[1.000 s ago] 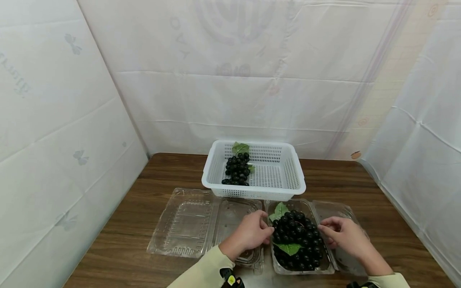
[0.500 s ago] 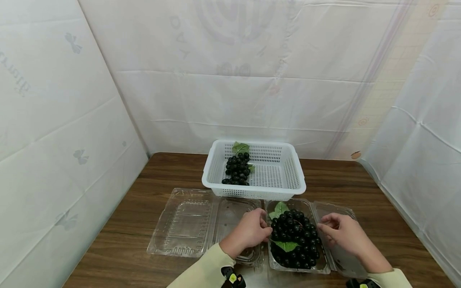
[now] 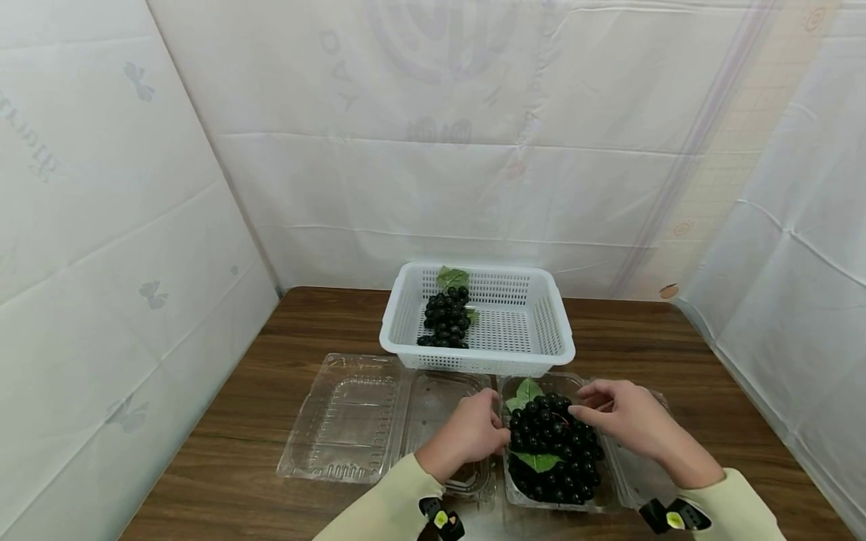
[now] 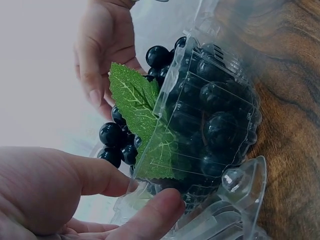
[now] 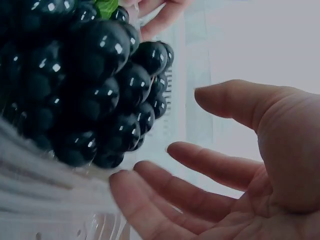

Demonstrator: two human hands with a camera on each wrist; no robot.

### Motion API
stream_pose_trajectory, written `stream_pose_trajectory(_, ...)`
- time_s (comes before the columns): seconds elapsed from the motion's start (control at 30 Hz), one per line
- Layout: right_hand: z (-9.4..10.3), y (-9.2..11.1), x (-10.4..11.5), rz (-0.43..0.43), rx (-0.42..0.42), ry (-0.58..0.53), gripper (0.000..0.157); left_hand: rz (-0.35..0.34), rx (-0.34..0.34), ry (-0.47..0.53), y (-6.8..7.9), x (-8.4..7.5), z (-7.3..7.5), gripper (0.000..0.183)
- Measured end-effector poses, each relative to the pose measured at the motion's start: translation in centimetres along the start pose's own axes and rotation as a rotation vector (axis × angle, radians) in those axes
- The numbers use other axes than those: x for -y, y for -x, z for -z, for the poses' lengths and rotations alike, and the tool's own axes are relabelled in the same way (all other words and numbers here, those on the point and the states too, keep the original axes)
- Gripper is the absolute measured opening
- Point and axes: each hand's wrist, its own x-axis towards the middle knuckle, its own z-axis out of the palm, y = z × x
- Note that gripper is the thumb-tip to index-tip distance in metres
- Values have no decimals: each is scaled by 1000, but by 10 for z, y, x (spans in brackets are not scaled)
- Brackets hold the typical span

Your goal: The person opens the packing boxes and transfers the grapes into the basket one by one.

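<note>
A bunch of black grapes with green leaves fills the tray of a clear plastic clamshell box. My left hand is at the tray's left side; in the left wrist view its thumb and forefinger pinch the clear wall beside a leaf. Over the right part of the grapes hovers my right hand. Its fingers are spread and loosely bent in the right wrist view, with nothing between them and the grapes a little way off.
Behind the boxes stands a white slotted basket with another bunch of dark grapes at its left. A second clear clamshell box lies unfolded on the left of the wooden table. White sheets enclose the table.
My right hand has moved left and up, from the box's right rim to over the grapes. The filled box has shifted slightly left; my left hand stays at its side.
</note>
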Motion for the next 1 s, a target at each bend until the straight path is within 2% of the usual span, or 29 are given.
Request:
stream_pose_trajectory(0.57,-7,-16,23,-44,148,32,78,44,9,-25,-2,-5,-2,61)
stream_pose_trajectory(1.0,-25,-30,20,-92,224,64,97,72,12,2,-1,-7,-2,65)
